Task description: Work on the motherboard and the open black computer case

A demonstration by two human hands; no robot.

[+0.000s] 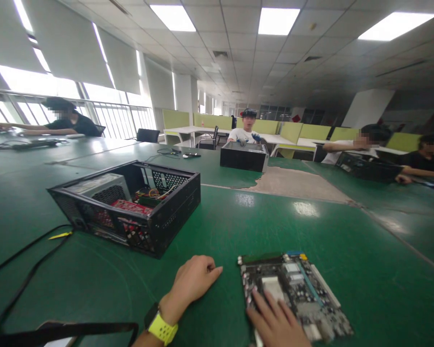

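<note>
On the green tabletop lies a motherboard (300,284), flat, with slots, a pale socket and a RAM stick along its far edge. My right hand (277,320) rests over its near left part, fingers spread and laid on the components. My left hand (196,278), with a yellow-strapped watch (162,330) at the wrist, lies on the table left of the board. Its fingers are curled in, the thumb points right, and nothing shows in it. Beyond it stands an open computer case (159,226), with a power supply (104,188) and a red circuit board (132,208) inside.
Black cables (32,262) with a yellow tag run left of the case. A dark frame-like object (90,330) sits at the lower left. Across the table, a person works at another case (244,159); other people sit left and right. Bare patch (300,183) marks the table covering.
</note>
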